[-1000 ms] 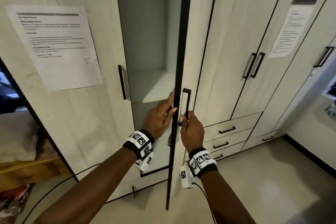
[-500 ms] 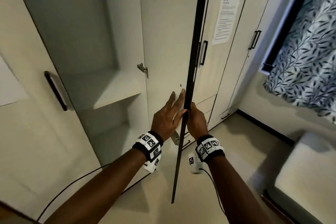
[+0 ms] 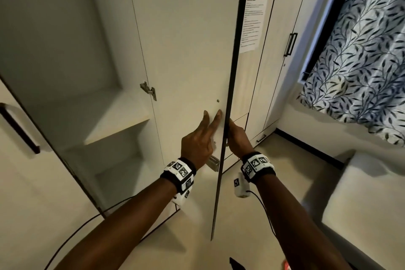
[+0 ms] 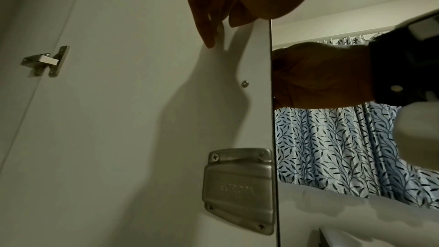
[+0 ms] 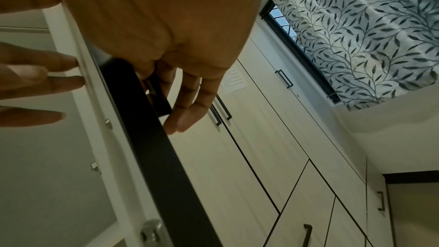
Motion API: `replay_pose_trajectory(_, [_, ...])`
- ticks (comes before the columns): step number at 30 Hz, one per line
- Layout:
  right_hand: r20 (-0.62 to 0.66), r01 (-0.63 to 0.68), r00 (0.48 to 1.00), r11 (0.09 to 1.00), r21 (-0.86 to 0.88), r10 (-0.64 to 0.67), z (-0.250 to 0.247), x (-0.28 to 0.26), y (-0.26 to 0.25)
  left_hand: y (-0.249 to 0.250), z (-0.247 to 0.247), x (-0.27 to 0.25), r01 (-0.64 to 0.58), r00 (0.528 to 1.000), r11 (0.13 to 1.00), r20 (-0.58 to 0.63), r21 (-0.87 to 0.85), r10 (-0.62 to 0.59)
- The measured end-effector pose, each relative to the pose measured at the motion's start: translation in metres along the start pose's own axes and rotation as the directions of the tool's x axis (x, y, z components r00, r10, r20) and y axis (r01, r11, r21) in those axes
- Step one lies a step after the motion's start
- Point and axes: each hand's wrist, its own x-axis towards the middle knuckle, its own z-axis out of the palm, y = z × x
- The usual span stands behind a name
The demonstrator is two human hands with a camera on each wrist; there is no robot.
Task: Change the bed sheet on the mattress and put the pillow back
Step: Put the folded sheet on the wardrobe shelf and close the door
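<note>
- Left hand (image 3: 198, 144): fingers straight, flat against the inner face of the open door (image 3: 188, 50), holding nothing; the flat press probably steadies the panel as it swings.
- Right hand (image 3: 237, 138): on the door's outer side, beyond its dark edge. In the right wrist view its fingers (image 5: 190, 100) hang loosely beside the black handle (image 5: 158, 99); whether any finger hooks the handle is hard to tell, so this grip is left undetermined.
- Wardrobe shelf (image 3: 114, 120): the visible part shows no sheet, which may explain the door being worked from both sides.
- Mattress (image 3: 368, 204): bare, low at the right, well apart from both hands and behind the right arm. No sheet or pillow is in view.
</note>
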Motion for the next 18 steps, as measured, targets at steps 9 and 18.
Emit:
replay_pose_trajectory(9, [0.088,0.012,0.996,0.999,0.047,-0.016,-0.024,0.024,0.02,0.005,0.031,0.015,-0.016,0.999,0.999,-0.03,0.031,0.017])
replay_pose_trajectory(18, [0.148,0.047,0.988,0.998,0.036,-0.052,-0.026,0.025,0.021,0.006,0.038,0.008,0.051,0.998,0.998,-0.034,-0.04,-0.052])
